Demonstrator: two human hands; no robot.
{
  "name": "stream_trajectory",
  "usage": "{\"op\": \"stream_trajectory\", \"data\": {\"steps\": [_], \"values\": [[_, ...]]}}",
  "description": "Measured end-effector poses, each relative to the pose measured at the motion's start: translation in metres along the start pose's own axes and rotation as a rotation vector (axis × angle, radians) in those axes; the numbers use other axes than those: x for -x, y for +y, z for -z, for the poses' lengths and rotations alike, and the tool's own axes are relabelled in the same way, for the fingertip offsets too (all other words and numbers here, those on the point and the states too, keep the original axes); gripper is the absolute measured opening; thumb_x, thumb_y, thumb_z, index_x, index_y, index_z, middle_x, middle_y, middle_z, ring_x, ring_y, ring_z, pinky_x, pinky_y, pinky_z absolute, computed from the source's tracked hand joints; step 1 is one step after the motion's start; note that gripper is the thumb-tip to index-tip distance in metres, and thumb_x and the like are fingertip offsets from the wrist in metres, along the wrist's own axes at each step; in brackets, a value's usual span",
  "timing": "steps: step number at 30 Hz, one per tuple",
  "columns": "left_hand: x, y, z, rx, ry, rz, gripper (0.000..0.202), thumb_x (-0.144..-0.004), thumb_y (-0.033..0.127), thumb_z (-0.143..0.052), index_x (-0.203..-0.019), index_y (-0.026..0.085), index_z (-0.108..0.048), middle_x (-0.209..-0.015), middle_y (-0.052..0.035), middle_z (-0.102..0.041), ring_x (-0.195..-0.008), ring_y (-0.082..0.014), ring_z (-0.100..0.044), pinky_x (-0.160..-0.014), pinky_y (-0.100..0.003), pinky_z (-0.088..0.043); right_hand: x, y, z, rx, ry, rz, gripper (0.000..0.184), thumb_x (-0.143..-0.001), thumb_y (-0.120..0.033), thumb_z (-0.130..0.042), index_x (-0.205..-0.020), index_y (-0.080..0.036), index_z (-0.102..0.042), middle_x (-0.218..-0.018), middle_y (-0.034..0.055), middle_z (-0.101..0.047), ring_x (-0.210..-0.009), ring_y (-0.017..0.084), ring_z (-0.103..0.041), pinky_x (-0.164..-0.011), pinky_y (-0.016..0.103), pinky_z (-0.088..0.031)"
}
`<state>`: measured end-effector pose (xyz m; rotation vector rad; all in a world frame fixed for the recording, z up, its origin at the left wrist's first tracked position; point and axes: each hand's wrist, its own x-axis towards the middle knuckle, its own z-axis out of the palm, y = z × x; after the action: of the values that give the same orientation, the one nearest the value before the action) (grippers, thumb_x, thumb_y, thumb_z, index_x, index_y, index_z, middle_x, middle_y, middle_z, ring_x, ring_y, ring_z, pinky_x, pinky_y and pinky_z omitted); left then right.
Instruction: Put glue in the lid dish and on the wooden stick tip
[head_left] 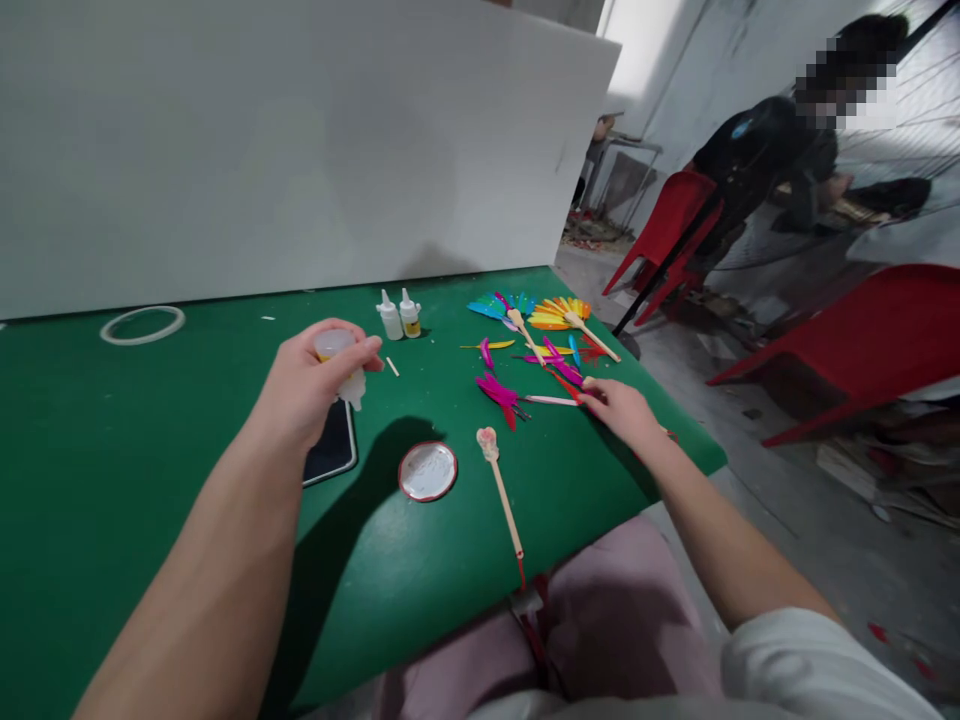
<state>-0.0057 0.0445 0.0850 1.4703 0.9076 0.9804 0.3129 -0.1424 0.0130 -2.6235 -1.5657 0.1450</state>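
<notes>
My left hand (311, 385) is closed around a small clear glue bottle (339, 352), held above the green table (112, 450) just over a dark phone (332, 447). My right hand (624, 408) rests on the table at the right edge, its fingertips pinching the white quill of a magenta feather (501, 394). Loose coloured feathers (559, 358) lie just beyond it. A wooden stick (501, 488) with a pale glued tip lies between my arms, next to a round red-rimmed lid (427, 470).
Two small white glue bottles (399, 315) stand near the white back board. Two finished feather fans (536, 312) lie at the far right. A white ring (142, 325) lies far left. Red chairs (855, 345) and a seated person (772, 160) are to the right.
</notes>
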Motion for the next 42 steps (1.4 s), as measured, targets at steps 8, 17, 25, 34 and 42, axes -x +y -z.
{"op": "stream_trajectory", "data": {"steps": [8, 17, 25, 34, 42], "values": [[0.002, -0.003, -0.005, 0.019, -0.029, -0.027, 0.025, -0.068, 0.032, -0.075, -0.075, 0.016, -0.057, -0.059, 0.0016, -0.062, -0.053, -0.0085, -0.053, -0.047, -0.022, -0.033, 0.029, 0.032, -0.013, 0.066, -0.059, -0.061, 0.020, -0.088, -0.022, -0.049, -0.092, -0.017, -0.068, -0.096, 0.0098, -0.069, -0.090, 0.023, -0.063, -0.070, 0.028, -0.043], [0.002, -0.001, -0.005, -0.003, -0.010, -0.035, 0.025, -0.066, 0.032, -0.076, -0.074, 0.016, -0.058, -0.059, 0.0006, -0.063, -0.053, -0.0095, -0.055, -0.046, -0.021, -0.035, 0.025, 0.031, 0.003, -0.048, -0.121, 0.019, 0.028, -0.085, -0.033, -0.057, -0.109, -0.019, -0.061, -0.101, 0.0076, -0.068, -0.091, 0.021, -0.063, -0.072, 0.028, -0.046], [0.000, -0.002, -0.006, 0.016, 0.008, -0.040, 0.025, -0.062, 0.031, -0.077, -0.073, 0.016, -0.059, -0.059, 0.0002, -0.062, -0.053, -0.0109, -0.057, -0.046, -0.020, -0.038, 0.026, 0.053, 0.008, -0.224, -0.330, 0.157, 0.025, -0.076, -0.020, -0.061, -0.100, -0.021, -0.062, -0.094, 0.0050, -0.065, -0.083, 0.019, -0.060, -0.073, 0.029, -0.045], [0.003, -0.001, -0.006, -0.011, -0.036, -0.020, 0.025, -0.068, 0.032, -0.075, -0.076, 0.015, -0.058, -0.061, 0.0006, -0.062, -0.055, -0.0095, -0.054, -0.049, -0.021, -0.035, 0.004, 0.022, 0.003, -0.630, -0.189, 0.134, 0.029, -0.075, -0.034, -0.063, -0.097, -0.016, -0.066, -0.076, 0.0017, -0.064, -0.069, 0.015, -0.060, -0.067, 0.027, -0.048], [0.004, 0.003, -0.005, 0.026, -0.080, 0.007, 0.025, -0.068, 0.033, -0.075, -0.075, 0.017, -0.058, -0.061, 0.0004, -0.062, -0.057, -0.0097, -0.054, -0.050, -0.022, -0.037, -0.049, -0.001, 0.000, -0.460, 0.006, 0.060, 0.040, -0.081, -0.032, -0.061, -0.117, -0.016, -0.061, -0.110, 0.0086, -0.066, -0.099, 0.018, -0.061, -0.087, 0.029, -0.046]]}}
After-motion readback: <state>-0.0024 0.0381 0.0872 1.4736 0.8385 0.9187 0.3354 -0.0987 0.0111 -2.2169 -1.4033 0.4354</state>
